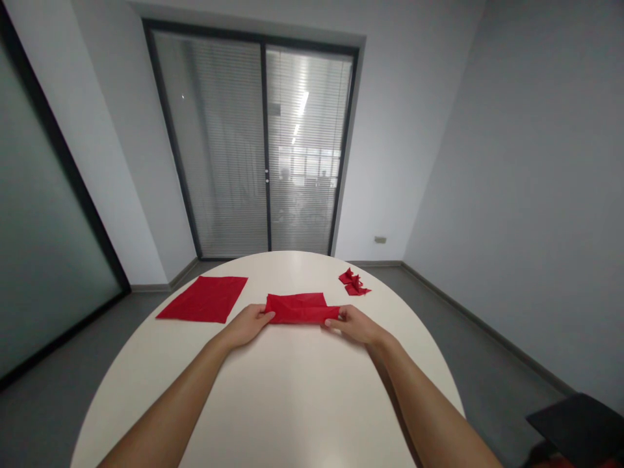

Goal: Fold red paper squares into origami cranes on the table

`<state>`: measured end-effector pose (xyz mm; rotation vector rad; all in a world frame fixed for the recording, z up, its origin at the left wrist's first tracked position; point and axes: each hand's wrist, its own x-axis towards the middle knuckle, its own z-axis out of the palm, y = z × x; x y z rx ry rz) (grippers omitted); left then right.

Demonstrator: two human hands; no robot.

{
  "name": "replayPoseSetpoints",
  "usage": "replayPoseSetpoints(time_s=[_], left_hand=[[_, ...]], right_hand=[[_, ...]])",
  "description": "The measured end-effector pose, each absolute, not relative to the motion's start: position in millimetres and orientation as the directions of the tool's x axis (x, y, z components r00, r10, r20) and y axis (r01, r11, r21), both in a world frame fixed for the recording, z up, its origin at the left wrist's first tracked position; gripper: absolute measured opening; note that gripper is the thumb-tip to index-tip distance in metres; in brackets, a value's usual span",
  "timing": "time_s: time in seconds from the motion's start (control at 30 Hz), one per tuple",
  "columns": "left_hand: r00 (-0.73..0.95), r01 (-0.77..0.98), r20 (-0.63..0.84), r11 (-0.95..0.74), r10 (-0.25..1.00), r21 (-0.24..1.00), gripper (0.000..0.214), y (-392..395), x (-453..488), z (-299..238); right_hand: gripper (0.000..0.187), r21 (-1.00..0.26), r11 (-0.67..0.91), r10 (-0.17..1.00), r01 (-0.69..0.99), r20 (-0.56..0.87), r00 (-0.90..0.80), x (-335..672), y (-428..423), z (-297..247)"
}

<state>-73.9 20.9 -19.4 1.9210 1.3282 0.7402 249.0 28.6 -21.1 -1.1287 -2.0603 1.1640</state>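
Observation:
A folded red cloth napkin [298, 307] lies in the middle of the round white table [273, 403]. My left hand [249, 324] pinches its left end, fingers closed on the fabric. At the cloth's right end my right hand [355, 324] grips the edge in the same way. A flat, unfolded red napkin [205, 298] lies to the left of my hands. A small folded red napkin shape [353, 283] sits at the far right of the table.
Glass sliding doors with blinds [258, 143] stand beyond the table. A frosted glass wall [34, 247] runs along the left. A dark object [580, 426] shows at the lower right corner. Grey floor surrounds the table.

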Motion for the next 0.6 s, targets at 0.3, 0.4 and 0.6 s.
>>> replayPoseSetpoints(time_s=[0.3,0.4,0.6], left_hand=[[0.303,0.573,0.051,-0.225,0.951,0.788,0.043,26,-78,-25],[0.253,0.633,0.067,-0.217,0.965,0.744,0.041,28,-76,-28],[0.176,0.763,0.161,-0.238,0.971,0.601,0.031,25,-65,-25]], right_hand=[[0.047,-0.874,0.314,0.851,0.37,0.087,-0.517,248,30,-22],[0.046,-0.866,0.322,0.861,0.383,0.099,-0.499,248,32,-24],[0.039,-0.825,0.334,0.902,0.456,0.139,-0.409,246,38,-34]])
